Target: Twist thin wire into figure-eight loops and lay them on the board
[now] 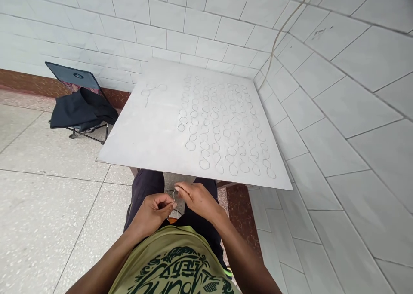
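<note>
Against white tiled walls (209, 36) stands a pale table (155, 143) with rows of thin loops (217, 130); a folding chair (72, 75) with dark cloth (82, 109) sits on speckled floor (41, 152). Below the table's near edge, the left hand (155, 209) and right hand (197, 199) pinch a thin strand (174, 195).

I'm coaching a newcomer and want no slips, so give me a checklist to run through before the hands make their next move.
1. Left hand pinching the thin strand: ok.
2. Right hand at the strand's upper end: ok, fingertips on it.
3. Full shape of the held strand: cannot tell; fingers hide part of it.
4. Hands away from the looped pieces: ok, both are below the near edge of the white tabletop.
5. Black cloth apart from the tabletop: cannot tell; their edges meet in this view.
</note>
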{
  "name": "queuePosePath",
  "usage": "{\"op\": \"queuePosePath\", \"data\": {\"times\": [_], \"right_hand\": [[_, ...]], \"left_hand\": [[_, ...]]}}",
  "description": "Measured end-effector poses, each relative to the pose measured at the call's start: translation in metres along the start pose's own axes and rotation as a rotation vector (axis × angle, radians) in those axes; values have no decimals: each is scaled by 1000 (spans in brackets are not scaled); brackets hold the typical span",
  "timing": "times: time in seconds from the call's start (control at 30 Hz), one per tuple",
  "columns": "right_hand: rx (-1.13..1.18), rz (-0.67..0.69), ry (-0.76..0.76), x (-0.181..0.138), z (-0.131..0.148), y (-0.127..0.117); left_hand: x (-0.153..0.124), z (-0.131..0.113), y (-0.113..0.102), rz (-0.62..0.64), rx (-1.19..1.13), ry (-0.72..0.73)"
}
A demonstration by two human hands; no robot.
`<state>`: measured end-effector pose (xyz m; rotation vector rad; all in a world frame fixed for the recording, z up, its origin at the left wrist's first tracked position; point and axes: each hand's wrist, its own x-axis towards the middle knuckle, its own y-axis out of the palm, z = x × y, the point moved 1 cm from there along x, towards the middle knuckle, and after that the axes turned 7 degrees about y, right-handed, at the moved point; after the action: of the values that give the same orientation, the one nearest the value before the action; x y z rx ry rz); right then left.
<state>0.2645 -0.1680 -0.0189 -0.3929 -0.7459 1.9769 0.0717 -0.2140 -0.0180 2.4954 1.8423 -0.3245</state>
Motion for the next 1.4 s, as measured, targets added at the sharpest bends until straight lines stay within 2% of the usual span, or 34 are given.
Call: {"op": "queuePosePath", "data": {"times": [0.13, 0.23, 0.4, 0.6, 0.8, 0.93, 1.13, 1.27, 1.4], "right_hand": [[17, 66, 39, -1, 6, -10], [9, 45, 49, 1, 7, -13], [58, -102, 113, 12, 0, -8], [178, -305, 232, 41, -10, -6], [484, -355, 323, 69, -18, -7], [622, -446, 351, 75, -23, -8], [684, -560, 382, 75, -26, -6], [641, -530, 348, 71, -26, -4], [508, -470, 296, 69, -28, -6]], "left_hand": [[4, 0, -4, 20, 26, 32], [11, -2, -7, 37, 31, 55], [32, -10, -10, 50, 66, 124], [72, -20, -21, 49, 39, 168], [112, -20, -50, 55, -28, 153], [130, -19, -57, 39, -94, 165], [137, -20, -58, 59, -102, 148], [135, -15, -58, 49, -121, 155], [134, -9, -56, -44, -179, 158]]}}
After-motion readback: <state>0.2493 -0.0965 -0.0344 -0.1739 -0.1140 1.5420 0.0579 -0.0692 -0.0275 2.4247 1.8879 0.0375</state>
